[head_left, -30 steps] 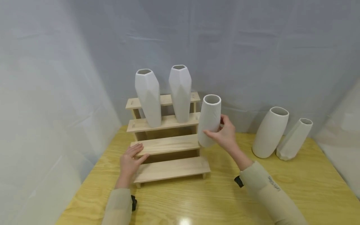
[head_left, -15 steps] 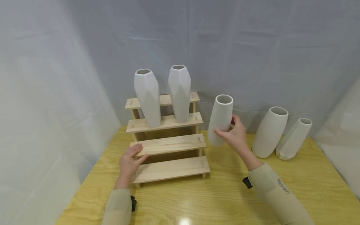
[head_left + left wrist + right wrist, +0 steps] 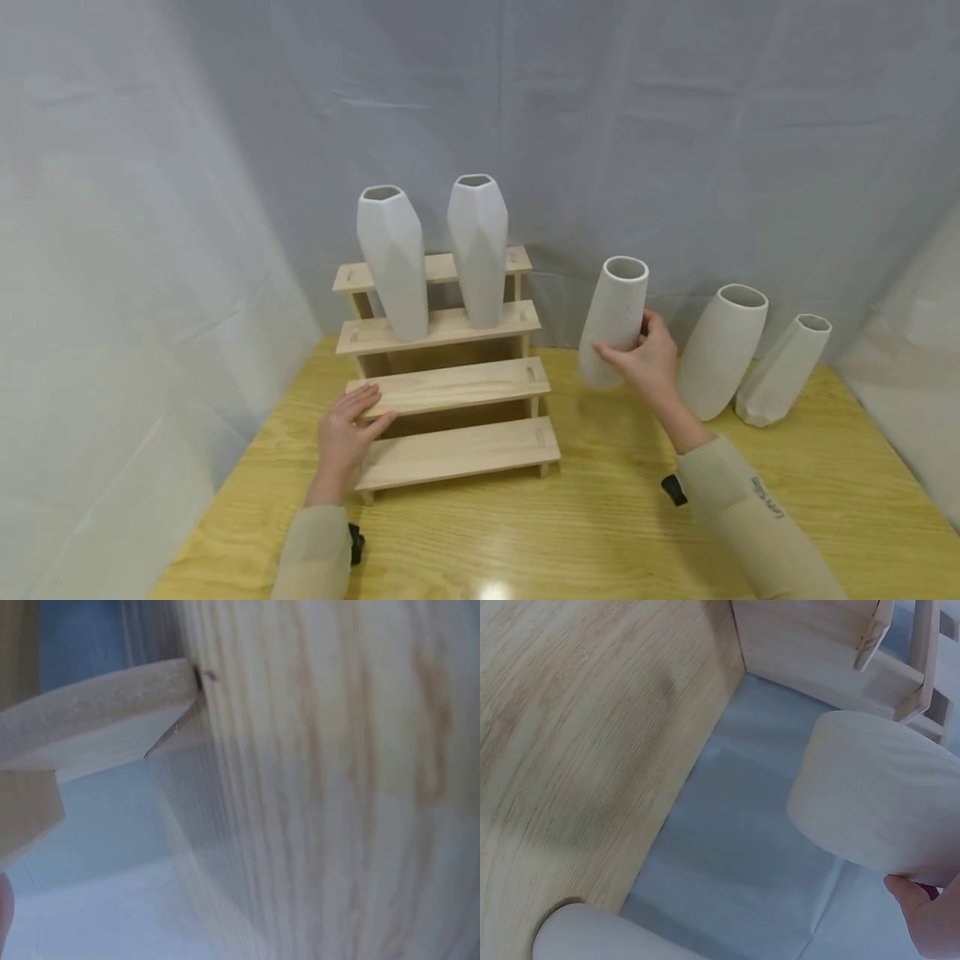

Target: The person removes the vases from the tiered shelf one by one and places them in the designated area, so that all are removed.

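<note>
"Where's that smooth white vase (image 3: 617, 310) now?"

"Up in the air, tilted, near the back edge of the surface (image 3: 480, 525), between the right end of the wooden stand (image 3: 450, 457) and the plump vase (image 3: 723, 350). The right hand (image 3: 651, 363) has it, thumb in front, fingers wrapped round behind."

"Looks like ceramic to me. Stiff, fairly heavy, and I'd bet it chips."

"Probably a bit slippery too. I'd grip it round the lower body, as that hand does, not by the thin rim."

"And the left hand (image 3: 347, 429)?"

"Resting on the left end of the stand's second tier up, fingers laid straight, thumb spread away. It hasn't budged."

"So what's changed?"

"A second ago the vase was right by the stand's right end. It's gone rightward since, closer to the plump one. The two faceted vases (image 3: 478, 250) haven't left their tier."
</note>
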{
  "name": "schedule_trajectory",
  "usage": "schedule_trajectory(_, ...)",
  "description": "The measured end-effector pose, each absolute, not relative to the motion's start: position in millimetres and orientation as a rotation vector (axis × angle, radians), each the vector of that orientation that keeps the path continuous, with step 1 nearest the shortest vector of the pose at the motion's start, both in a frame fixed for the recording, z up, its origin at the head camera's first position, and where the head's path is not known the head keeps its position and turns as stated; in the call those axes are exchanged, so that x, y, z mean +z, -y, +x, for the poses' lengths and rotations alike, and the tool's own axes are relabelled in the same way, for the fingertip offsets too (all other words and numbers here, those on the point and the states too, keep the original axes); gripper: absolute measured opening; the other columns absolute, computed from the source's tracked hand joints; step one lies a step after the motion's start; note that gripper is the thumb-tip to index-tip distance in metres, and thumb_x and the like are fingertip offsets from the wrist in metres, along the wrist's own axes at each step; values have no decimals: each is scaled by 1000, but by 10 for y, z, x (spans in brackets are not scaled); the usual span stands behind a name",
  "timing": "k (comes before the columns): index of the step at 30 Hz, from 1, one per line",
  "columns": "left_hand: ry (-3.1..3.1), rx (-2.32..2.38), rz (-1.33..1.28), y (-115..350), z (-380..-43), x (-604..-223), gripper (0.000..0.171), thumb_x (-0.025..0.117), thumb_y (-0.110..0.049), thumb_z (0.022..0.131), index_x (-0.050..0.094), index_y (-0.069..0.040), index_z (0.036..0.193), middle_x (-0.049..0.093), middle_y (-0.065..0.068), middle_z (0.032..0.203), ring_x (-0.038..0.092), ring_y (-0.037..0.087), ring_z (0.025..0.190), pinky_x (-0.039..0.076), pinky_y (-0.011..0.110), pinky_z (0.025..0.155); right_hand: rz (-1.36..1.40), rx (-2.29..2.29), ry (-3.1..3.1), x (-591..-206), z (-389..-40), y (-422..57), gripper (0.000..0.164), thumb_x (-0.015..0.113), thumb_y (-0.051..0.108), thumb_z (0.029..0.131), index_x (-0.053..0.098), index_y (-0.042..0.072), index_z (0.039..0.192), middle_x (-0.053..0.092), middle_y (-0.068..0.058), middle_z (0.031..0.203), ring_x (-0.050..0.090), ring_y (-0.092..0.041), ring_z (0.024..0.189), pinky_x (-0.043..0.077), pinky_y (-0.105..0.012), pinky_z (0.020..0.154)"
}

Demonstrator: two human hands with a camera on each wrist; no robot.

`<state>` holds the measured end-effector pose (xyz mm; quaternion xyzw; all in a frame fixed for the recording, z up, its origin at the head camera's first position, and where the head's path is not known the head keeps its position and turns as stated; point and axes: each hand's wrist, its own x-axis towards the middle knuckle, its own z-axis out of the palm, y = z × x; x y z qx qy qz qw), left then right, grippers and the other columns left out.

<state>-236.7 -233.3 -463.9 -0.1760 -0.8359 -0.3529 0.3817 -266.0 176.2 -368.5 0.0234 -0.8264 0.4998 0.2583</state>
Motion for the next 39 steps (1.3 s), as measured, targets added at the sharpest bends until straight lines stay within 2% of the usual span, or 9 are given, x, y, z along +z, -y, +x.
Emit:
schedule_trajectory(11, 2153, -895, -433, 2324, -2344, -4621, 41, 81, -7, 56, 66, 6, 92, 63, 17, 101, 58, 31, 96, 32, 39, 100, 29, 1334, 2219, -3797, -2742, -1899, 70, 78, 13, 64, 42, -7, 120, 51, -22, 110, 50, -32, 99, 46, -45, 81)
schedule_trajectory(22, 2147, -881, -436, 2332, -2358, -4638, 41, 82, -9, 56, 67, 6, 91, 63, 16, 100, 58, 31, 95, 33, 40, 99, -9, 1314, 2245, -3964, -2808, -2010, 65, 78, 12, 64, 44, -10, 114, 51, -24, 108, 49, -35, 98, 44, -48, 83)
schedule_trajectory(39, 2155, -899, -438, 2333, -2355, -4635, 42, 82, -7, 57, 66, 6, 93, 63, 16, 101, 58, 31, 96, 32, 39, 100, -72, 1255, 2303, -4239, -2896, -2087, 67, 77, 16, 65, 42, -11, 115, 49, -26, 107, 47, -37, 98, 41, -48, 86)
